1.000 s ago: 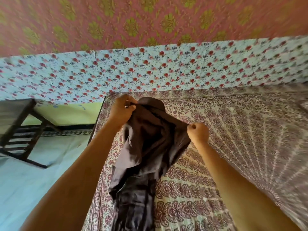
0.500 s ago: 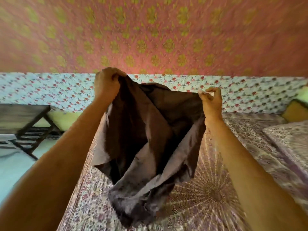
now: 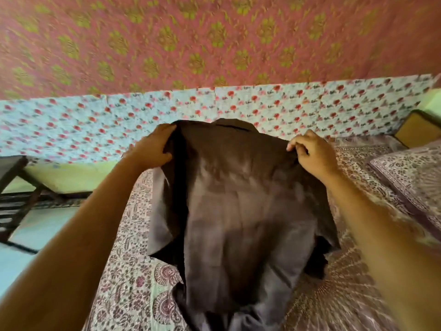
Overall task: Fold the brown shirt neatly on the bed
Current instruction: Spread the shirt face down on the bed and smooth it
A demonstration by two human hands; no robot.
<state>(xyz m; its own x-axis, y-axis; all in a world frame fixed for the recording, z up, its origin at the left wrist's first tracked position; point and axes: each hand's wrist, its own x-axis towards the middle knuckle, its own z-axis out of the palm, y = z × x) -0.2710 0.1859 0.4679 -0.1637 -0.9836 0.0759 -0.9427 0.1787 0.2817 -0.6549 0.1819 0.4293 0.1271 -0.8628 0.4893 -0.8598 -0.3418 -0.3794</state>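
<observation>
The brown shirt [image 3: 241, 211] hangs spread out in front of me above the bed [image 3: 124, 283], collar at the top, its back facing me. My left hand [image 3: 152, 146] grips its left shoulder and my right hand [image 3: 312, 154] grips its right shoulder. The short sleeves droop at both sides, and the hem trails down to the patterned bedsheet at the bottom of the view. The shirt hides the middle of the bed.
A pillow [image 3: 410, 177] in matching print lies at the right. A dark wooden bench [image 3: 16, 194] stands on the floor left of the bed. A floral fabric band [image 3: 71, 130] and a pink patterned wall run behind.
The shirt has opened from a bunched bundle into a flat, spread shape. Both hands moved apart to its shoulders and came lower since half a second ago.
</observation>
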